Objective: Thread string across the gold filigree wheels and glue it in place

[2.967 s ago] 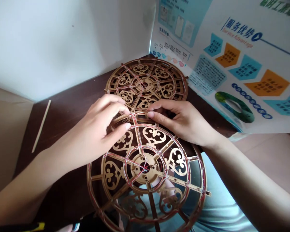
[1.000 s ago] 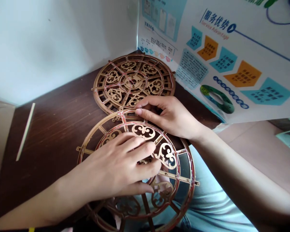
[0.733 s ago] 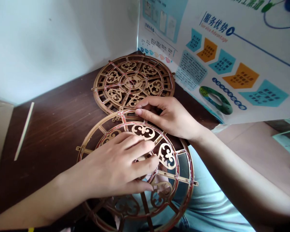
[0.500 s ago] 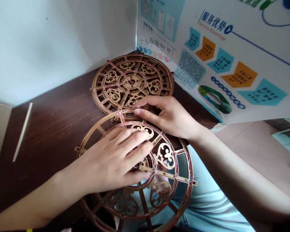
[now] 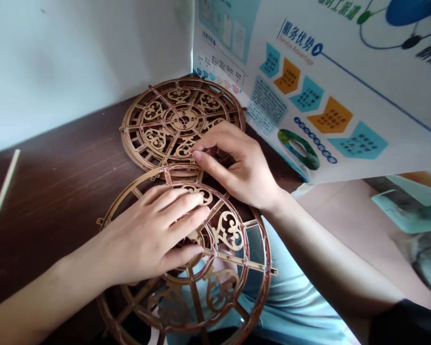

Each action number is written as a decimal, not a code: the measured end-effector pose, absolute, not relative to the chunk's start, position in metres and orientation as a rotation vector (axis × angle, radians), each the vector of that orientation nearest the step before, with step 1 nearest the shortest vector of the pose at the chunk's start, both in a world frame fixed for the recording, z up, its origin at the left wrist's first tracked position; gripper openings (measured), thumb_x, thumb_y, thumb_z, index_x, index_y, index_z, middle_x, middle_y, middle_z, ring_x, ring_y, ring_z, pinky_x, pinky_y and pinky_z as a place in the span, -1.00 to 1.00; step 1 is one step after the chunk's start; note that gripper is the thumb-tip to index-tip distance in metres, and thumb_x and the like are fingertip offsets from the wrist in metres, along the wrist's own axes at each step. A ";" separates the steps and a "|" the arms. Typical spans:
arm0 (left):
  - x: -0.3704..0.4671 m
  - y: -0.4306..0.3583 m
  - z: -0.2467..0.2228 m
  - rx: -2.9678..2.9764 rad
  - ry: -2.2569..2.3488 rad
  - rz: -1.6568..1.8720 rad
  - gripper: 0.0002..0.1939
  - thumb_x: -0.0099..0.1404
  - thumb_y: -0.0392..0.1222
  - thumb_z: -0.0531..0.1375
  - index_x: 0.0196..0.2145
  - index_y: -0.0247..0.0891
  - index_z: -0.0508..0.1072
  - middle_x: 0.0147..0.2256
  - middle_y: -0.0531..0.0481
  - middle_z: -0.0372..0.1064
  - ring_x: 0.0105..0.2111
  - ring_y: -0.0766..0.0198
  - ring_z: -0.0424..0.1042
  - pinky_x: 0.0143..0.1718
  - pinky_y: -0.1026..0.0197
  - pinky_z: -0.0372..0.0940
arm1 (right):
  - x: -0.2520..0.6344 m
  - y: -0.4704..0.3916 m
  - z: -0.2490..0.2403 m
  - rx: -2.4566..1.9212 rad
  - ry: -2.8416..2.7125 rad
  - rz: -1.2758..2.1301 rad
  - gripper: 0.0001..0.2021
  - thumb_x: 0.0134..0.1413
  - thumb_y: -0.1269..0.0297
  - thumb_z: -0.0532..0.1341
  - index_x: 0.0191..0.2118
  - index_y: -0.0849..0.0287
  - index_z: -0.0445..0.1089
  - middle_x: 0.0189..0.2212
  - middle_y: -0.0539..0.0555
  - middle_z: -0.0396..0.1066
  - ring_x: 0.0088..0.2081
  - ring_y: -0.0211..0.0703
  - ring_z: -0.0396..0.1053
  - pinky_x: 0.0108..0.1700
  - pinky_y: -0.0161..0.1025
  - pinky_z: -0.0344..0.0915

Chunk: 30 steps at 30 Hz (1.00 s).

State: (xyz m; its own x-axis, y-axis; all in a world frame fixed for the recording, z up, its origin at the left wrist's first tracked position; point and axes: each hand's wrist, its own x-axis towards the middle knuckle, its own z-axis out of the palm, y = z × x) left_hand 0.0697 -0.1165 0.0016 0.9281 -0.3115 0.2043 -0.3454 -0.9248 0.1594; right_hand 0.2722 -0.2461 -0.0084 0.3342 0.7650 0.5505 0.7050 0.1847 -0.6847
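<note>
Thumb and forefinger of my right hand (image 5: 233,165) pinch together near the back wheel (image 5: 192,116); whether they hold anything I cannot tell. My left hand (image 5: 154,230), fingers loosely apart, covers part of the front wheel (image 5: 233,259), which reaches from the dark table (image 5: 68,177) over my jeans (image 5: 294,287).

Thin pale stick (image 5: 2,195) on dark-brown wooden desk (image 5: 75,143), 9 o'clock. White upright panel (image 5: 82,62), 10 o'clock. White blue-and-orange arrow-printed board (image 5: 326,79), 2 o'clock. Flat pale-green item (image 5: 404,213), blurred, 3 o'clock.
</note>
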 end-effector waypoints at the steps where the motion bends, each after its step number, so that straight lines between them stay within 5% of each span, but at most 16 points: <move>1: 0.070 -0.116 0.000 2.886 -0.498 0.276 -0.61 0.61 -0.06 0.09 0.22 -0.33 0.42 0.17 -0.23 0.47 0.17 -0.06 0.37 0.27 -0.14 0.22 | 0.271 -0.250 -0.004 -1.549 -1.395 0.037 -0.91 0.46 0.30 0.26 -0.11 0.15 0.52 -0.12 0.13 0.53 -0.03 -0.11 0.46 0.11 -0.11 0.40; 4: 0.070 -0.115 -0.002 2.868 -0.511 0.300 -0.62 0.60 -0.07 0.11 0.21 -0.33 0.43 0.16 -0.23 0.48 0.16 -0.07 0.38 0.23 -0.15 0.24 | 0.257 -0.282 0.005 -1.625 -1.382 0.003 -0.90 0.47 0.38 0.23 -0.08 0.15 0.51 -0.11 0.15 0.54 -0.03 -0.10 0.47 0.10 -0.07 0.40; 10: 0.071 -0.110 -0.002 2.832 -0.557 0.296 -0.67 0.58 -0.06 0.14 0.13 -0.33 0.46 0.15 -0.25 0.49 0.18 -0.09 0.38 0.23 -0.14 0.28 | 0.218 -0.389 -0.007 -1.859 -1.113 0.173 -0.85 0.40 0.41 0.26 -0.03 -0.02 0.46 -0.32 0.04 0.49 -0.36 -0.15 0.42 -0.38 -0.15 0.35; 18: 0.070 -0.109 -0.003 2.828 -0.538 0.286 -0.63 0.55 -0.05 0.19 0.18 -0.29 0.45 0.17 -0.25 0.48 0.19 -0.10 0.41 0.24 -0.17 0.33 | 0.228 -0.404 0.001 -1.967 -1.542 0.456 -0.71 0.39 0.33 0.33 0.16 -0.01 0.47 -0.13 0.11 0.39 -0.22 -0.14 0.49 -0.23 -0.18 0.48; 24: 0.071 -0.111 -0.004 2.818 -0.527 0.303 -0.63 0.56 -0.05 0.17 0.16 -0.34 0.47 0.17 -0.27 0.47 0.19 -0.09 0.40 0.23 -0.17 0.33 | 0.233 -0.383 0.015 -1.965 -1.633 0.713 -0.83 0.49 0.26 0.22 -0.15 0.10 0.57 -0.22 0.10 0.33 -0.27 -0.19 0.36 -0.28 -0.19 0.37; 30: 0.071 -0.111 -0.002 2.821 -0.501 0.285 -0.62 0.54 -0.03 0.20 0.17 -0.31 0.47 0.17 -0.26 0.48 0.19 -0.08 0.39 0.24 -0.16 0.33 | 0.244 -0.393 0.019 -1.849 -1.270 0.718 -0.84 0.38 0.10 0.36 -0.28 -0.08 0.61 -0.37 0.03 0.27 -0.33 -0.16 0.32 -0.32 -0.17 0.32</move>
State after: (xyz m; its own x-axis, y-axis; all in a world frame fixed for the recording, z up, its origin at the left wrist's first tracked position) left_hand 0.0705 -0.1108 -0.0022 0.9212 -0.3097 0.2356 -0.3609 -0.9063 0.2200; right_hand 0.2438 -0.3926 0.0191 0.3450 0.9382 -0.0266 0.5067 -0.2100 -0.8362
